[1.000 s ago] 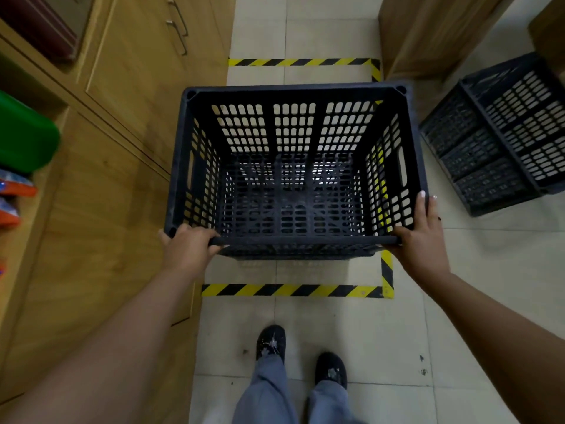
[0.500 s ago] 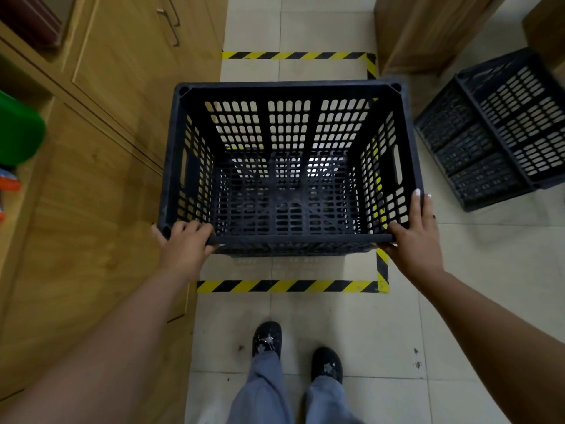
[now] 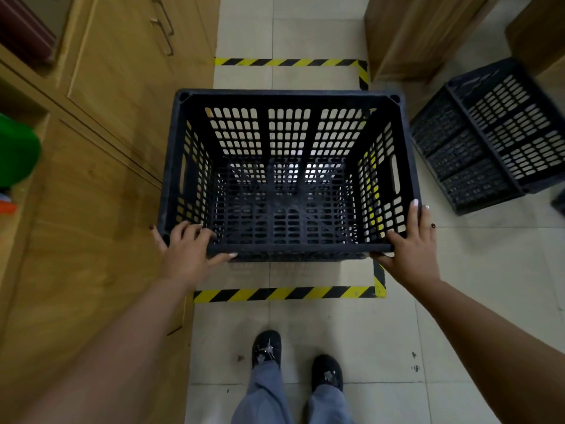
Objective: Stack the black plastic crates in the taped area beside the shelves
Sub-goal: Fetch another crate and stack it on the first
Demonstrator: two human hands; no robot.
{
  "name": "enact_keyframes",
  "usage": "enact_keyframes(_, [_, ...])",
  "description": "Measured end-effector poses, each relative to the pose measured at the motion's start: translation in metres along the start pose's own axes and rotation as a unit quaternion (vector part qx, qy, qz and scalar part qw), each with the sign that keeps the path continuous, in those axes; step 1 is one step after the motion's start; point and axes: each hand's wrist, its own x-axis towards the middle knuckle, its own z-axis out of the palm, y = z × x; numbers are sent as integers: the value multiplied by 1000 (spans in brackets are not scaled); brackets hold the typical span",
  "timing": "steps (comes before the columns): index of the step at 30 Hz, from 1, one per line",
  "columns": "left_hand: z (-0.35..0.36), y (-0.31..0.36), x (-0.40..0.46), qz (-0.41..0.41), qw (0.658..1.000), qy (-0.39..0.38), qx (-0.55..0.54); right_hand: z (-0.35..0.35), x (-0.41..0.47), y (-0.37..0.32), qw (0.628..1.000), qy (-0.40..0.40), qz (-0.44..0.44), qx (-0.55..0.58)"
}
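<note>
Closest to you are your 2 shoes [image 3: 295,361] on the tiled floor [image 3: 452,301], toes pointing at the near strip of the yellow-black tape [image 3: 284,294]. Just past that strip, both your hands are on 1 black crate [image 3: 287,175], at the 2 near corners of its rim. Your left hand [image 3: 188,252] is curled over the near-left corner, fingers hooked inside the rim and thumb along the near edge, so that's a proper hold. Your right hand [image 3: 411,243] has the near-right corner, thumb on the near edge and fingers lying fairly straight up the outside of the right wall; it's gripping between thumb and fingers. The crate is upright, open side up, and sits over the taped rectangle, with tape showing on the near side, the right side and the far side. Can't tell if its base is touching the floor.

Left of it runs the wooden cabinet [image 3: 101,154], with something green [image 3: 16,151] on a shelf at the left edge. Off to the right, outside the tape, 1 more crate, the second crate [image 3: 501,133], lies tipped on its side. Behind that, more wooden furniture [image 3: 412,32].
</note>
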Motion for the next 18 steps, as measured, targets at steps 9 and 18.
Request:
enact_keyframes(9, [-9, 4, 1, 1, 999, -37, 12, -2, 1, 2, 1000, -16, 5, 0])
enact_keyframes(18, [-13, 32, 18, 26, 999, -18, 11, -2, 7, 35, 1000, -20, 17, -13])
